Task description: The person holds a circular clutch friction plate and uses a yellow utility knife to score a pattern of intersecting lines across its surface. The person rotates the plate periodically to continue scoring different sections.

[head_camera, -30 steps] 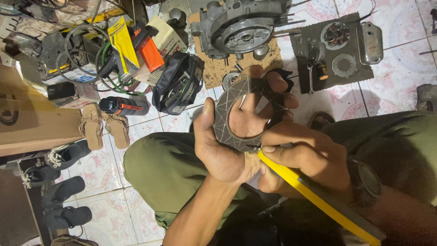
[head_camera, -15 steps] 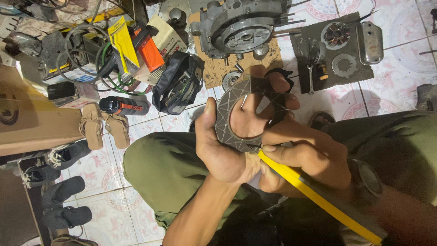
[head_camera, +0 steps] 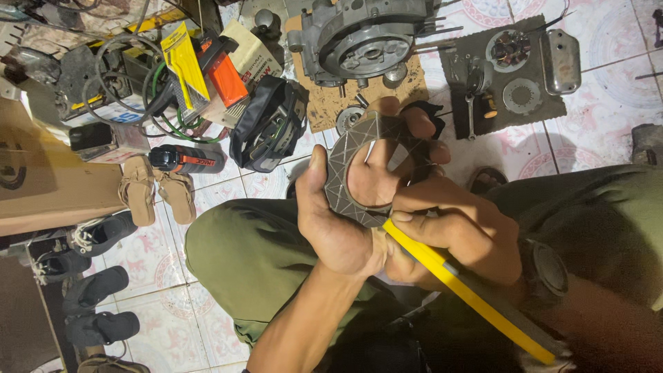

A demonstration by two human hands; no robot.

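Observation:
My left hand [head_camera: 338, 221] grips a grey ring-shaped friction disc [head_camera: 345, 155] with a criss-cross grooved face, thumb on its left rim and fingers showing through the central hole. Just to the right, my right hand [head_camera: 452, 231] is closed around a long yellow flat tool [head_camera: 476, 297] whose tip meets the disc's lower edge. Both hands are held over my lap, above olive-green trousers [head_camera: 242, 255]. A dark wristwatch [head_camera: 545, 269] sits on my right wrist.
A grey engine casing [head_camera: 366, 38] rests on cardboard on the tiled floor ahead. A dark mat [head_camera: 511, 76] to its right carries round metal parts and a cover. A black bag [head_camera: 269, 124], cables, boxes, sandals [head_camera: 155, 190] and shoes crowd the left.
The hands and disc stay in nearly the same place; the disc has turned slightly in my left hand while the yellow tool remains against its lower edge.

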